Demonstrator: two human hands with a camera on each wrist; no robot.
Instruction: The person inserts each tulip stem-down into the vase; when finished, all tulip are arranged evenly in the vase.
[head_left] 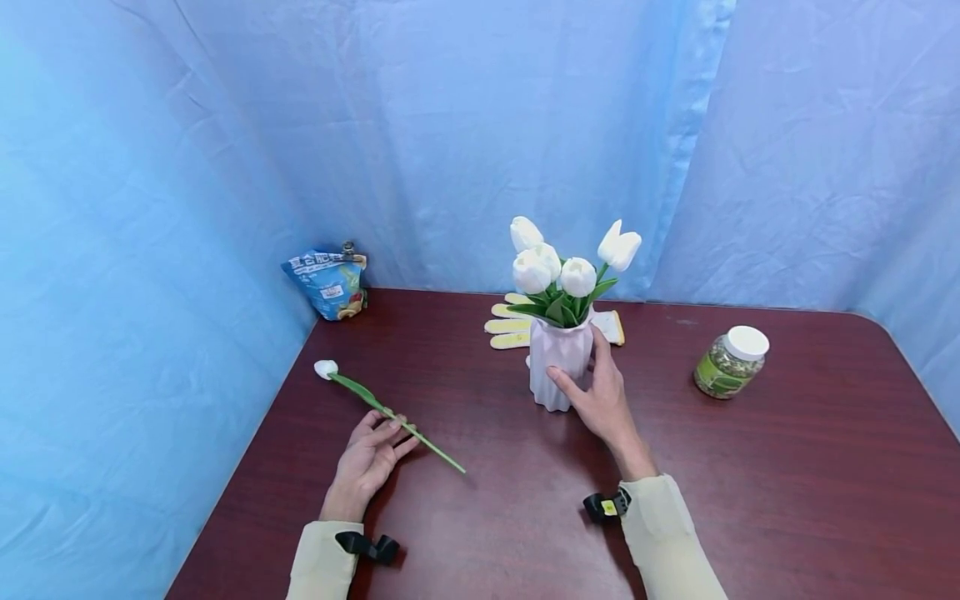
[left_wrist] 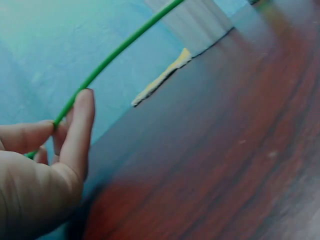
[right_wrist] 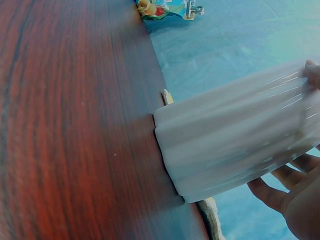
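Note:
My left hand (head_left: 370,460) pinches the green stem of a single white tulip (head_left: 326,369) between thumb and fingers, above the table's left part. The flower points to the far left and the bare stem end to the near right. In the left wrist view the stem (left_wrist: 116,51) runs up from the fingertips. My right hand (head_left: 606,398) holds a pale ribbed vase (head_left: 551,365) from its right side, thumb in front and fingers behind. The vase (right_wrist: 225,135) stands upright on the table. Several white tulips (head_left: 577,277) with green leaves rise from its mouth.
A white and yellow work glove (head_left: 510,325) lies behind the vase, partly hidden by it. A blue snack bag (head_left: 330,285) closed with a binder clip stands at the back left. Right of the vase stands a white-lidded jar (head_left: 729,367). Blue curtains border the dark red table (head_left: 480,533).

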